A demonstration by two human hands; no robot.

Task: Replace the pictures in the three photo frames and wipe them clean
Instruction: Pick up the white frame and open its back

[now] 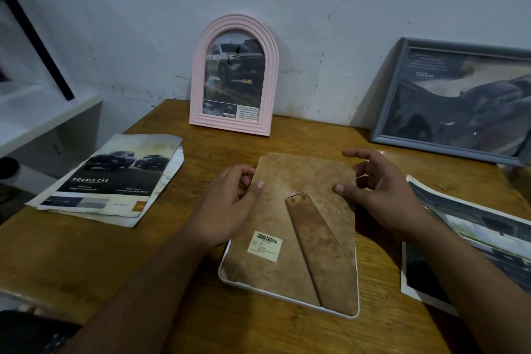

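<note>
A white photo frame lies face down on the wooden table. Its brown backing board, with a stand flap and a barcode sticker, is tilted up at the far end. My left hand pinches the board's left edge, thumb on top. My right hand is at the board's right edge, thumb on the board and fingers spread above it. A pink arched frame with a truck picture leans on the wall. A grey frame with a dark picture leans at the right.
Car brochure pages lie on the table's left. A loose printed picture lies at the right, by my right forearm. A white shelf stands to the left of the table, and a white wall rises behind.
</note>
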